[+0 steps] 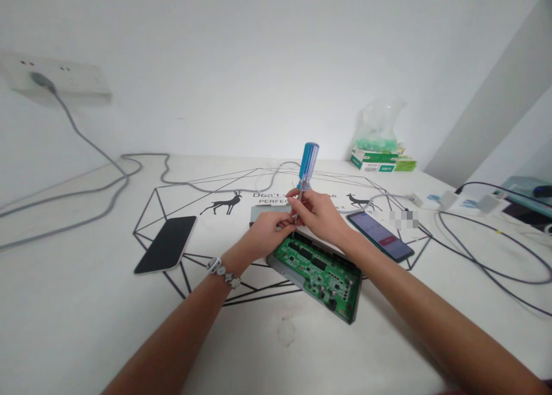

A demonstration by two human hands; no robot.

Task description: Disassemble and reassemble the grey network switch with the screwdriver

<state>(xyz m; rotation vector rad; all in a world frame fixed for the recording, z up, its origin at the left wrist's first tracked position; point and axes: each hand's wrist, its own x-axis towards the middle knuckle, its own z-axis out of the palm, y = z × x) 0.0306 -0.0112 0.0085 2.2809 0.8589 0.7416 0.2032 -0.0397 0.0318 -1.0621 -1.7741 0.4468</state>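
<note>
A screwdriver with a blue and clear handle (308, 164) stands nearly upright above an open metal casing (287, 273). My right hand (318, 212) pinches its shaft just below the handle. My left hand (272, 232) is closed beside the lower shaft, fingertips together near the tip; whether they touch the shaft or a small part is hard to see. Inside the casing lies a green circuit board (321, 275) with black chips. The screwdriver tip points down at the board's far left corner, partly covered by my fingers. Behind my hands, a grey metal panel (259, 212) shows in part.
A dark-screened phone (167, 244) lies left, a lit phone (382, 236) right. Grey cable (194, 187) crosses the table's back to a wall socket (64, 76). Black cable (483, 263) loops near white plugs (459, 201). Green boxes (374, 158) and a plastic bag (379, 125) stand back right.
</note>
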